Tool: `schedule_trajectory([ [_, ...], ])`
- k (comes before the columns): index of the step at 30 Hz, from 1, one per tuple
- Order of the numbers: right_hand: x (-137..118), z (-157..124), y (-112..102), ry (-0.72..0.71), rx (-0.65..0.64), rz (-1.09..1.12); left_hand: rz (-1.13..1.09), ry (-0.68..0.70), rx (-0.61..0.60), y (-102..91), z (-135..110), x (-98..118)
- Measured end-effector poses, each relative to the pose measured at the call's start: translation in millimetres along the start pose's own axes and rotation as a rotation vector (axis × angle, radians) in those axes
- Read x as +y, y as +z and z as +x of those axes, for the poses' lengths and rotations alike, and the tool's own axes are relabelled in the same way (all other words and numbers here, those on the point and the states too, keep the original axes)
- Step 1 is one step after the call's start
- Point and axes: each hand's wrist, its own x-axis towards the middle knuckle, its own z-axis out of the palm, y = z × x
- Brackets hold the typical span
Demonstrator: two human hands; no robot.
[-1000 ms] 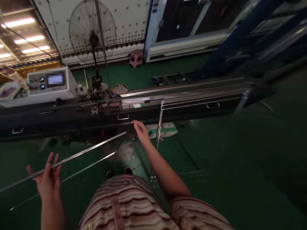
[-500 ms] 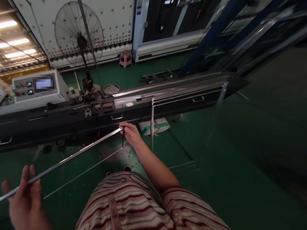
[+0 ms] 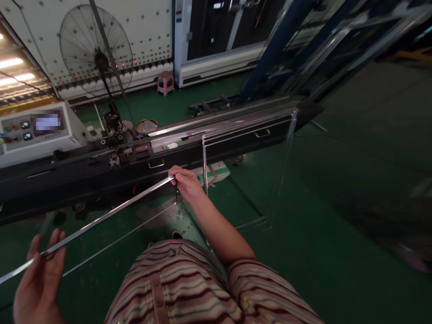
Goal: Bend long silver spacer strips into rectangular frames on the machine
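A thin, shiny metal frame (image 3: 114, 211) slants across my front, its long top bar rising from the lower left to the middle. At its right corner my right hand (image 3: 186, 182) is closed in a pinch on the bar. From that corner a short side drops to a thinner-looking lower bar (image 3: 118, 240). My left hand (image 3: 42, 274) holds the top bar near the left edge of view, between thumb and loosely spread fingers. The frame's left end lies out of view. Another rectangular metal frame (image 3: 204, 166) hangs from the bench, right of my right hand.
A long dark bench (image 3: 182, 156) with drawer handles runs across in front. On it stand a control box (image 3: 72, 130) with a screen and a small mechanism (image 3: 114, 157). A white-and-green carton (image 3: 219, 173) lies below. Behind are a large fan (image 3: 101, 60) and a pink stool (image 3: 165, 83).
The view has swung slightly right, so the bench and background sit further left. My left hand appears a little further right along the bar. Both hands still hold the frame.
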Motion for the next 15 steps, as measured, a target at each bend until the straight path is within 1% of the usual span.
schedule_trajectory([
  [2, -10, 0, -3, 0.022, 0.011, -0.008, -0.013, -0.027, -0.004, 7.1, -1, -1],
  [6, -25, 0, -11, 0.067, -0.018, -0.096, -0.016, -0.015, -0.009, 20.2, -4, -1],
  [12, -37, -3, -8, 0.042, -0.006, -0.205, 0.001, -0.045, 0.006, 33.3, 1, -7],
  [14, -42, 3, -17, 0.002, 0.037, -0.257, -0.011, -0.016, 0.005, 37.1, 1, -2],
  [15, -43, 6, -27, -0.042, 0.089, -0.303, 0.0, 0.015, 0.001, 38.9, -1, 4],
])
